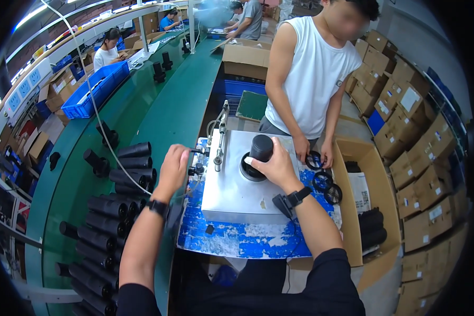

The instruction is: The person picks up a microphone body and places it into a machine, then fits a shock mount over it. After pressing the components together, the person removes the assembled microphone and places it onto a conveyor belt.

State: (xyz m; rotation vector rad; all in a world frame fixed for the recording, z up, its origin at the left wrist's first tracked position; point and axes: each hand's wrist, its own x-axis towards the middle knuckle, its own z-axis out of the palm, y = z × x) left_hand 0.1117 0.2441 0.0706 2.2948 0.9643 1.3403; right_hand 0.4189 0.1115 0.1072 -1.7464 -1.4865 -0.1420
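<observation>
My right hand [280,164] is wrapped round a black cylinder [262,147], which stands tilted in a dark round ring [246,167] on top of a metal box fixture [231,192]. My left hand [175,164] is closed at the fixture's left side, its fingertips on a small black lever [196,150]. Beside that lever sits a black valve fitting [196,169]. A slim metal air cylinder [220,139] is mounted along the fixture's left edge. My fingers partly hide both the lever's end and the lower black cylinder.
Several black cylinders [102,224] lie on the green conveyor [166,118] at left. A co-worker in a white top [313,73] handles black rings [321,181] at right. An open cardboard box [347,231] stands nearby. A thin white cable [97,108] hangs across the left side.
</observation>
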